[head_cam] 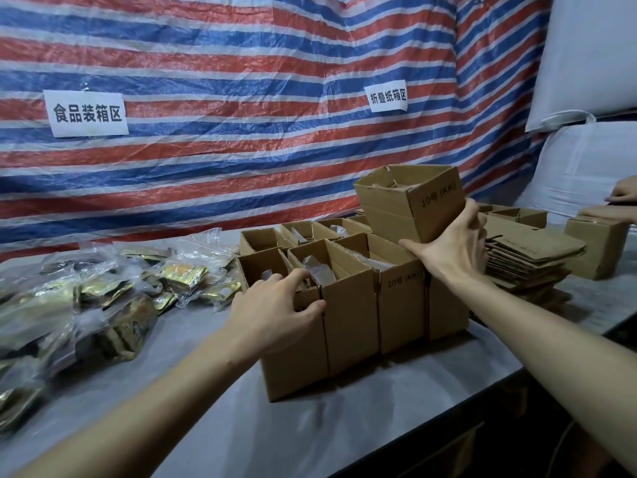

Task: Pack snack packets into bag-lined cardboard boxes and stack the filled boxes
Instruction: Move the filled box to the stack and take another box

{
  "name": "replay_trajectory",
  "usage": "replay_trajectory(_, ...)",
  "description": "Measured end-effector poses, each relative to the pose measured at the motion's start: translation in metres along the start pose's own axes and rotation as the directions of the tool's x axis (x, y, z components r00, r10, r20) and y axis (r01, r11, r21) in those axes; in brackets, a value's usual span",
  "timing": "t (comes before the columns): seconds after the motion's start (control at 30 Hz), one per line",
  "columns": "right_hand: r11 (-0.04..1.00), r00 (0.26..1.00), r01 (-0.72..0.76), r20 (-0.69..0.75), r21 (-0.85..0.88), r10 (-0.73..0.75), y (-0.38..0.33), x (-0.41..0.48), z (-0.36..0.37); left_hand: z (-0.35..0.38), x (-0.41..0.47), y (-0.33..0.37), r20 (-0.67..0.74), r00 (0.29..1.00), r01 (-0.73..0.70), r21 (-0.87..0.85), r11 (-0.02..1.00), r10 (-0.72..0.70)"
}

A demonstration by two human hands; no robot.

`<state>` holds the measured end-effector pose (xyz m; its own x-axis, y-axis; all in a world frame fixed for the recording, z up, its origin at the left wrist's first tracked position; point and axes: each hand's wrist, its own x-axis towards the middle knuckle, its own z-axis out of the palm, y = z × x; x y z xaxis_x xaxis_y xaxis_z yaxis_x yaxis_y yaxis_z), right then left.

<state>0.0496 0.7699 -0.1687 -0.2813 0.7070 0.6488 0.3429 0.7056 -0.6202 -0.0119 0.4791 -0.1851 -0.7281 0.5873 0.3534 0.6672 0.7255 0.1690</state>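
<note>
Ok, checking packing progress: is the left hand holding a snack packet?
No, the left hand grips the front box by its rim.

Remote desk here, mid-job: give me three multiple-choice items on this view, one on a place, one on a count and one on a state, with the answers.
1. Where does the pile of snack packets lie on the table?
A. left of the open boxes
B. right of them
C. behind them, against the wall

2. How many white paper signs hang on the striped tarp?
A. one
B. two
C. four

3. The box in the right hand is
A. folded flat
B. resting on the table
C. held up above the row

Answers: 1 A, the bagged packets spread left of the boxes. 2 B, one sign hangs at left and one at right. 3 C, the hand's grip takes it from below, above the row's rims.
</note>
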Motion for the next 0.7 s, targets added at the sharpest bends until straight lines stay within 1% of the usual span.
replay_trajectory(0.17,1.000,0.999,0.000,0.043,0.009,0.000,0.000,0.003,-0.006,-0.002,0.000,-0.001,0.018,1.000,0.000,0.000,1.000,0.000)
replay_trajectory(0.33,0.999,0.994,-0.047,0.097,-0.007,0.047,0.006,0.000,-0.007,-0.004,0.000,0.000,0.040,0.999,0.007,-0.020,1.000,-0.006)
replay_trajectory(0.47,0.996,0.996,-0.077,0.045,0.041,0.075,0.004,0.003,-0.006,-0.006,0.000,-0.001,0.050,0.999,0.005,-0.021,1.000,-0.003)
replay_trajectory(0.6,0.975,0.986,-0.160,-0.023,0.151,0.165,-0.004,0.012,-0.009,-0.005,0.000,-0.001,0.074,0.997,-0.003,-0.010,1.000,0.003)
replay_trajectory(0.7,0.955,0.975,-0.203,-0.045,0.217,0.217,-0.010,0.019,-0.014,-0.006,0.000,0.000,0.083,0.997,-0.006,-0.008,1.000,0.007)
